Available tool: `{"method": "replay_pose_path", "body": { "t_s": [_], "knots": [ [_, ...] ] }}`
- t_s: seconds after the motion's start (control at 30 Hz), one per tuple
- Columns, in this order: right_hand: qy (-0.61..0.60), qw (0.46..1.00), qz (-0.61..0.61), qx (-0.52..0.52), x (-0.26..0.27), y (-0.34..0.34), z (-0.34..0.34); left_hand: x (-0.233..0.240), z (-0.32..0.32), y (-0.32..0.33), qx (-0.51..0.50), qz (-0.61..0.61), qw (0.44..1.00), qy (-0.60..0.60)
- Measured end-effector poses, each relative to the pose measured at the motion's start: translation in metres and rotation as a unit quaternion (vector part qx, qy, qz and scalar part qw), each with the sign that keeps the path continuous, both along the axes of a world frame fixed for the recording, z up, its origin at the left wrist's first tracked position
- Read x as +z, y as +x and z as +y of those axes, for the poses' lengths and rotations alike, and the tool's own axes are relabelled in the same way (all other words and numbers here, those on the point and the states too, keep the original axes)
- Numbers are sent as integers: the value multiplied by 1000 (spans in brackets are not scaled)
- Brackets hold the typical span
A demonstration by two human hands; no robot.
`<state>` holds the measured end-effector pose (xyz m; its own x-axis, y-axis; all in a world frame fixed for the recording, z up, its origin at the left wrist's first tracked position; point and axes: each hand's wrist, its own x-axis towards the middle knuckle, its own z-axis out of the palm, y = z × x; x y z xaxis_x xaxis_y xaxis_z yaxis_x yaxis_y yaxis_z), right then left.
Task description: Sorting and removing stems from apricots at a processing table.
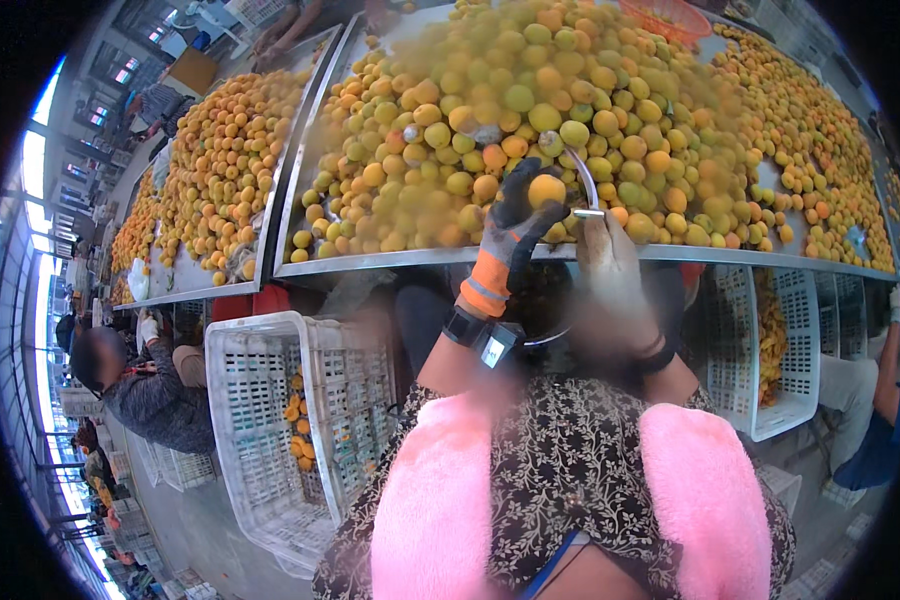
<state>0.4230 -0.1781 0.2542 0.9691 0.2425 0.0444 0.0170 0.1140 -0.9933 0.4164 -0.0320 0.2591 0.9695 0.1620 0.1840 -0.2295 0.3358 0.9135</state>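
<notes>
My left hand (504, 232), in a dark grey and orange work glove, holds a whole yellow-orange apricot (547, 192) between thumb and fingers. Close beside it, my right hand (609, 259) wears a pale, stained glove and grips a curved metal tool (588, 178) with a short flat crosspiece. The tool's curved part reaches up to the right of the held fruit. Both hands are at the near edge of a metal-rimmed table (412, 260), in front of a heap of apricots (420, 180). A few fruits there have whitish, mouldy-looking spots.
A white plastic crate (259, 397) with some apricot halves (301, 431) stands at my left. Another crate (787, 345) at my right holds more halves (770, 360). A round dark container (546, 300) sits below my hands. Co-workers (157, 390) sit on both sides. A red basket (671, 21) lies at the back.
</notes>
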Motion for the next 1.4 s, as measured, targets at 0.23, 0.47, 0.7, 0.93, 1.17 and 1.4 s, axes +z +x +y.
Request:
{"method": "replay_pose_path", "body": {
  "t_s": [0.23,0.47,0.7,0.93,1.17,1.4],
  "knots": [
    [-157,984,-87,17,10,-23,-6,-11,0,-1,46,-97,988,108],
    [-211,967,-145,0,12,-25,-5,-10,11,-3,51,-101,959,260],
    [-241,937,-251,-34,7,-27,1,-23,-7,-6,61,-47,993,91],
    [-254,821,-507,-60,15,-7,1,-21,-10,0,112,-149,955,231],
    [-310,898,-300,81,-13,0,-17,-4,-22,-7,111,-169,937,285],
    [-289,879,-373,78,-8,15,-15,27,-12,-1,-208,27,964,-161]
  ]
}}
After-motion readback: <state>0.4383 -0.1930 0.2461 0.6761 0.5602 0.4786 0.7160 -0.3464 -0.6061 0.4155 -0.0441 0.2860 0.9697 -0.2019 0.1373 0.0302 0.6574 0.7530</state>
